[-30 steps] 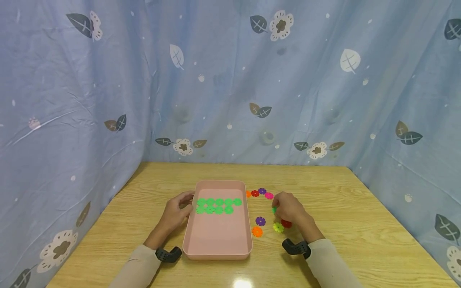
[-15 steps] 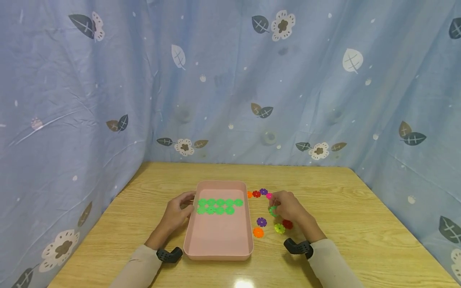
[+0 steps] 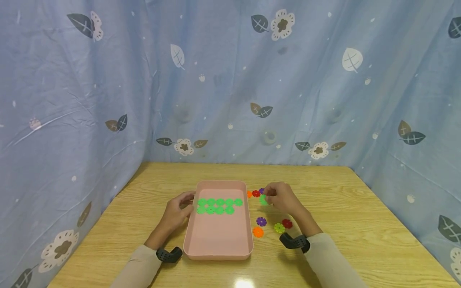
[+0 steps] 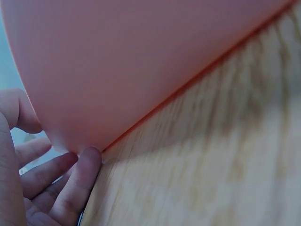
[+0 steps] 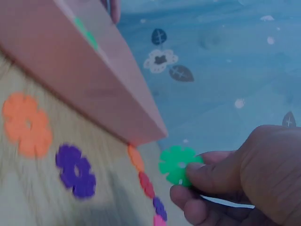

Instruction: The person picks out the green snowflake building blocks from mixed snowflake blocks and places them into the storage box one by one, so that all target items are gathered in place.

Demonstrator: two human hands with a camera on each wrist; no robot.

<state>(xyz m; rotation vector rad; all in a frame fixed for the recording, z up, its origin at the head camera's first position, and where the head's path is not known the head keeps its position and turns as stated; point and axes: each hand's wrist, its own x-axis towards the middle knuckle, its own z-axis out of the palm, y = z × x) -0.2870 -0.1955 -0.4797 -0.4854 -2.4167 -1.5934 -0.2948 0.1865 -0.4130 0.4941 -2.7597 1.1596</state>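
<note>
A shallow pink tray point(image 3: 218, 240) stands on the table, with two rows of green snowflake discs point(image 3: 220, 202) lying in it. Beside its left wall is my left hand point(image 3: 174, 212); in the left wrist view the fingertips point(image 4: 89, 157) touch the outside of the tray, with nothing gripped. My right hand point(image 3: 283, 198) pinches one green snowflake disc point(image 5: 175, 165) between thumb and fingers, raised over the table to the right of the tray. Its far edge is hidden by the thumb in the right wrist view.
Right of the tray lie an orange disc point(image 3: 258, 232), a purple disc point(image 3: 261, 221), a yellow-green disc point(image 3: 279, 228) and a red disc point(image 3: 287, 223). Farther back, a red disc point(image 3: 256, 193) sits in a row with others, partly behind my right hand. A patterned curtain point(image 3: 230, 80) surrounds the table.
My right hand has lifted the green disc and moved left and away, toward the tray. The red disc near the wrist now shows fully. The left hand stays at the tray.
</note>
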